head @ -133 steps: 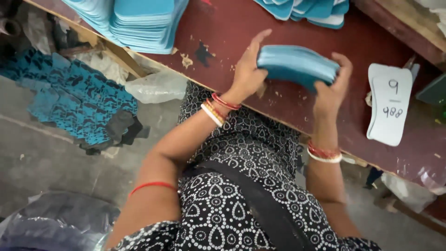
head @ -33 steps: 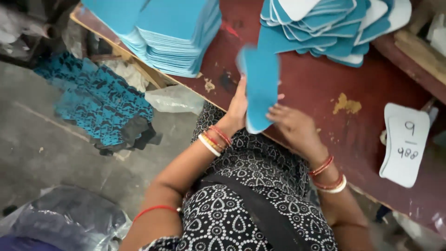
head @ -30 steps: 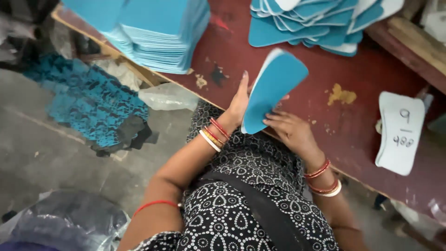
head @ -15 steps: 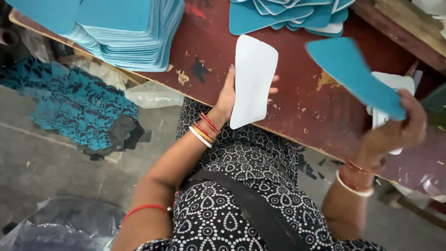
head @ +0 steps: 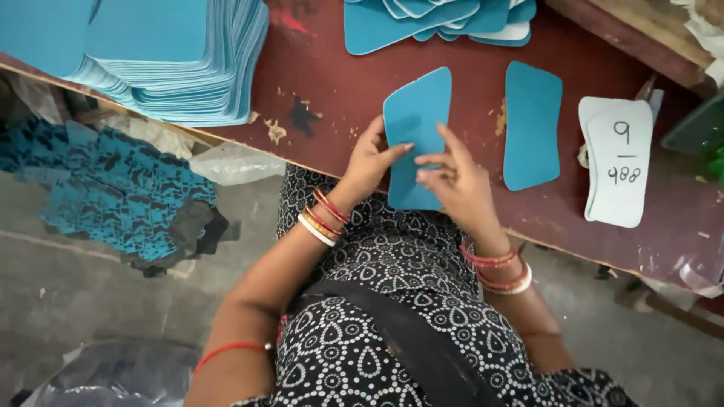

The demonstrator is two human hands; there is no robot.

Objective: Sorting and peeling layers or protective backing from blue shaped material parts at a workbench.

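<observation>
Both hands now pinch one flat blue foam insole-shaped piece (head: 415, 136) over the dark red tabletop (head: 332, 83) edge, left hand (head: 369, 162) & right hand (head: 456, 185) clamped on it, w/ a second blue piece (head: 532, 124) newly laid just right of it.

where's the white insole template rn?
Head view, right side: the white template lies flat on the red table, just right of a single blue piece and clear of both hands.

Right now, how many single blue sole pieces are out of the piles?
2: one blue piece held in both the left hand and right hand; one flat blue piece on the red table. Stacked ones can't be counted.
</observation>
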